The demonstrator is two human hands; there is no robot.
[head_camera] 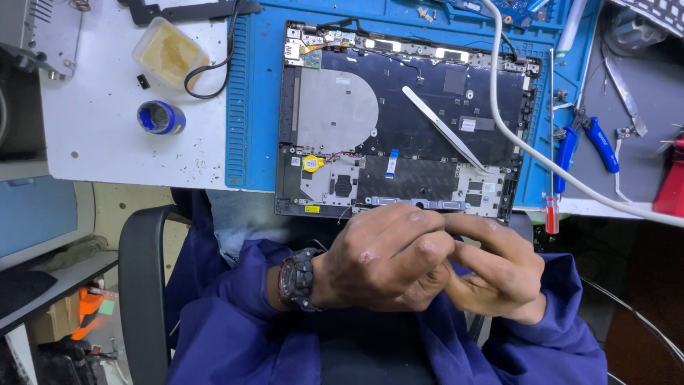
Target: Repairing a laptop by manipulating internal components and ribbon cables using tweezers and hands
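Bare hands: two, perhaps clasped.

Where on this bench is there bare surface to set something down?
Free: white benchtop below the blue jar, left of the blue mat. Crowded: the opened laptop base fills the mat; pliers, a screwdriver and a white cable clutter the right.

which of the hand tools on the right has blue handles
The pliers beside the mat's right edge; the screwdriver has a red handle, and the tweezers are bare pale metal.
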